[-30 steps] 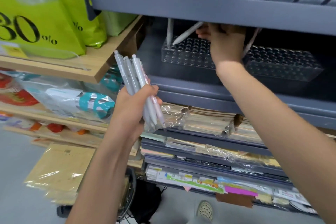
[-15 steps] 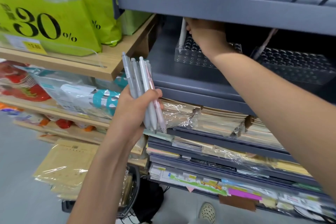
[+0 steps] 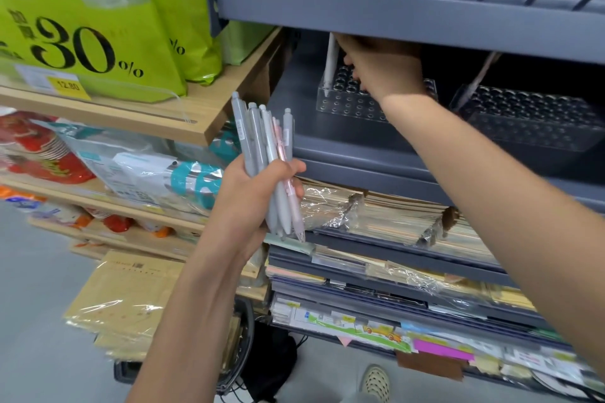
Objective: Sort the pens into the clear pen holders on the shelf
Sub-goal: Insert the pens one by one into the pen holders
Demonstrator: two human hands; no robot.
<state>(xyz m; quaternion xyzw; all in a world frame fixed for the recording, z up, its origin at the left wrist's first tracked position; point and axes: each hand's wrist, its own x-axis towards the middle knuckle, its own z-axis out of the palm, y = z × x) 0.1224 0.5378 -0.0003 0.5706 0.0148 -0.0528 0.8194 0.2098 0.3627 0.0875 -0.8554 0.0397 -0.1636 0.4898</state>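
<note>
Five or so pens (image 3: pixel 255 141), grey plus one pink, gripped as a bundle in the left hand (image 3: pixel 248 203), tips down, just in front of the grey shelf (image 3: pixel 343 154). Right hand (image 3: pixel 386 69) is inside the shelf over the left clear holder (image 3: pixel 347 105), fingers bent down; cannot tell whether they pinch anything. White pen (image 3: pixel 330 62) upright in that holder's left end. Right clear holder (image 3: pixel 540 127) has one leaning pen (image 3: pixel 476 82).

Your right grip (image 3: pixel 383 65) covers the left holder's (image 3: pixel 347 103) middle; whether it holds anything is lost in shadow. White pen's (image 3: pixel 330 65) top hidden behind upper shelf rail (image 3: pixel 393 20). Right holder (image 3: pixel 530 123) cut off at frame edge.
</note>
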